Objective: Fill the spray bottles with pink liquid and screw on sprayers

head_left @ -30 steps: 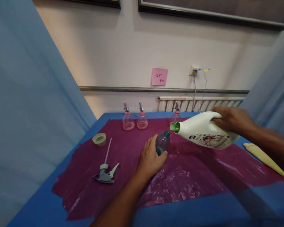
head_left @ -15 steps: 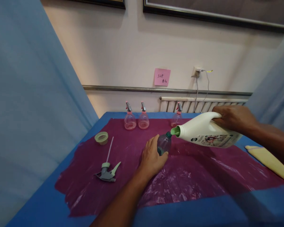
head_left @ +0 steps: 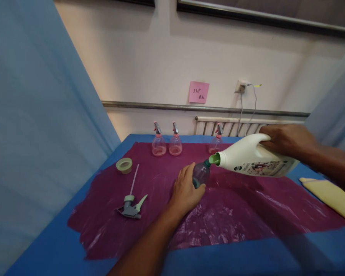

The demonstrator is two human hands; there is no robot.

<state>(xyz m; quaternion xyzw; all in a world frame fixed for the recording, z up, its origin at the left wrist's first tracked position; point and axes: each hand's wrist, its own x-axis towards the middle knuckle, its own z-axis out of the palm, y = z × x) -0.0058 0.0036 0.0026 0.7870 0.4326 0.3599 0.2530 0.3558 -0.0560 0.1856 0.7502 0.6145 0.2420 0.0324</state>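
Note:
My left hand is closed around a clear spray bottle with a green neck, its top off, standing tilted on the purple sheet. Some liquid shows low inside it. My right hand grips the handle of a large cream-white detergent jug, held on its side. The jug's green spout meets the bottle's mouth; whether liquid is running I cannot tell. Left of my forearm lies a grey and green spray trigger head with its tube. A pale green cap rests behind it.
Spray bottles with pink liquid, two at back left and one at back right, stand along the far edge. A yellow cloth lies at the right. Purple plastic sheeting covers the blue tabletop. A curtain hangs at the left.
The whole view has shifted slightly. The bottle and jug keep the same pose against each other, both hands still holding them.

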